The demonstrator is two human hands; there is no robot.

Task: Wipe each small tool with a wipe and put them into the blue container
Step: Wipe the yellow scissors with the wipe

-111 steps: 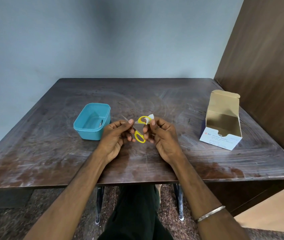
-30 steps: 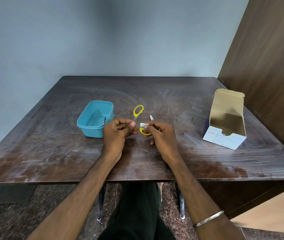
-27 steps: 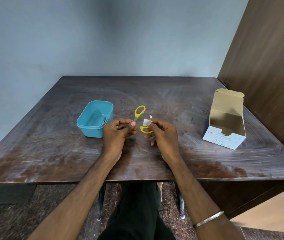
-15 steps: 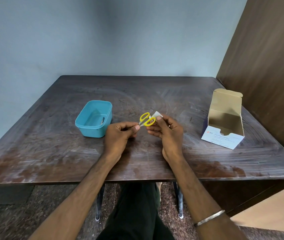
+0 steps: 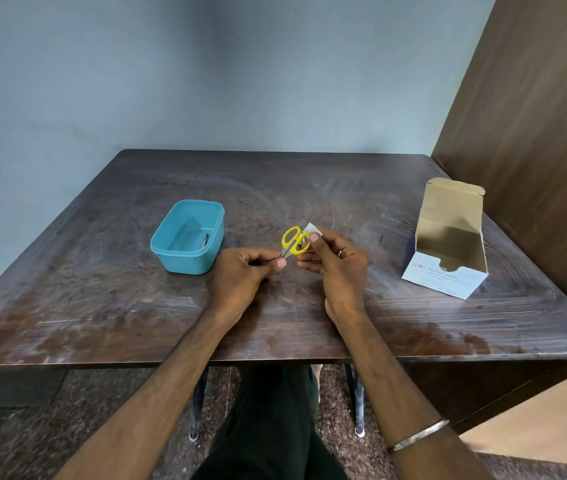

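I am watching two hands wiping small yellow-handled scissors (image 5: 295, 241).
Left hand (image 5: 240, 277) is pinching the blades steady; right hand (image 5: 339, 268) is pressing a white wipe (image 5: 312, 229) at one o'clock against the handles.

Dark wooden desk (image 5: 309, 188), pretty scuffed up, with pale swirly smears all over the top and some reddish worn patches along the near edge. Over on the right side sits a cardboard box of alcohol swabs (image 5: 448, 251), lid flipped up and the inside brown, blue-and-white front with BD printed on it. Pale blue-grey wall (image 5: 205, 71) behind, brown wood-grain panel (image 5: 534, 116) on the right. Speckled stone floor (image 5: 32, 427) below, metal desk legs (image 5: 197, 403) showing, and a light tan board (image 5: 545, 420) in the bottom right corner.
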